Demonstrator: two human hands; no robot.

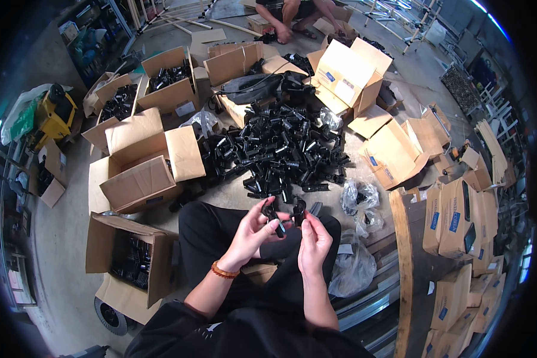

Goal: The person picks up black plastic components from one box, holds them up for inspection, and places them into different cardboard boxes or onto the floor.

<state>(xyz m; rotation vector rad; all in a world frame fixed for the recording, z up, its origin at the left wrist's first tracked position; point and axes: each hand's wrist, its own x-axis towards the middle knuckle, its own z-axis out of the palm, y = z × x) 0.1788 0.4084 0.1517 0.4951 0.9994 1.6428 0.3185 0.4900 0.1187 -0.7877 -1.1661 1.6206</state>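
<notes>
Step in hand, as judged: handling two small black parts together in front of the lap. Left hand (253, 234): fingers gripping the left part (274, 221), thumb laid along it, its lower end tilted toward the right. Right hand (314, 243): thumb and fingers pinching the right part (299, 210), held more upright. Parts just beside each other; cannot tell whether they touch. Fine shape of each blurred.

Next move, judged: calls for steady grips and a small turn of either wrist to line the parts up, if they are to be mated; care against one slipping from the pinch.

Surface: no bench; work held in the air above crossed legs. Bare concrete floor (59, 256) carries a broad pile (280, 143) of loose black parts just ahead. Open box (185, 152) to the left; lower box (161, 262), tipped toward the left, with black parts inside. Clear bags (352, 271) to the right, near a wooden plank (404, 274).

Room: workshop. Stacked cartons (450, 221) far right, yellow machine (51, 119) far left, pole frames (400, 27) at the back, co-worker (289, 12) seated beyond the pile.
</notes>
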